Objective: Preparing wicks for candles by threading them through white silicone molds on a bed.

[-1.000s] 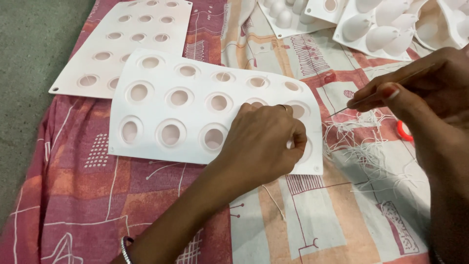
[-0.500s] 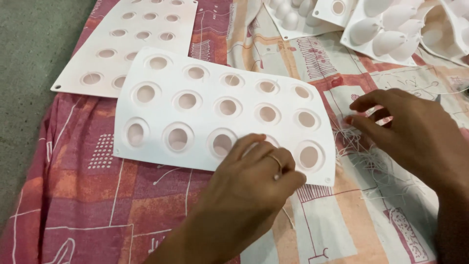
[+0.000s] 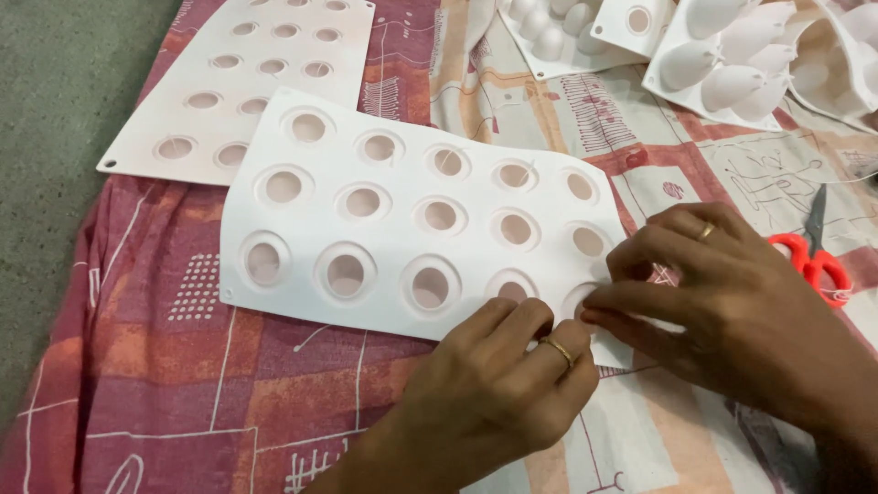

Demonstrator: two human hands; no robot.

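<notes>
White mould tray (image 3: 402, 220) with three rows of round cavities lies flat on a patterned red-and-beige cloth (image 3: 165, 384), centre of view. Left hand (image 3: 494, 393) rests at the tray's near edge, fingers curled, fingertips pressing the rim beside the near-right cavity; a ring shows on one finger. Right hand (image 3: 722, 302) sits at the tray's near-right corner, thumb and forefinger pinched together just at the corner cavity; whether anything is between them cannot be told. The two hands nearly touch. A second white tray (image 3: 247, 82) lies far left, partly under the first. Cone-shaped white moulds (image 3: 732, 55) sit far right. Red-handled scissors (image 3: 814, 256) lie right, beyond the right hand.
</notes>
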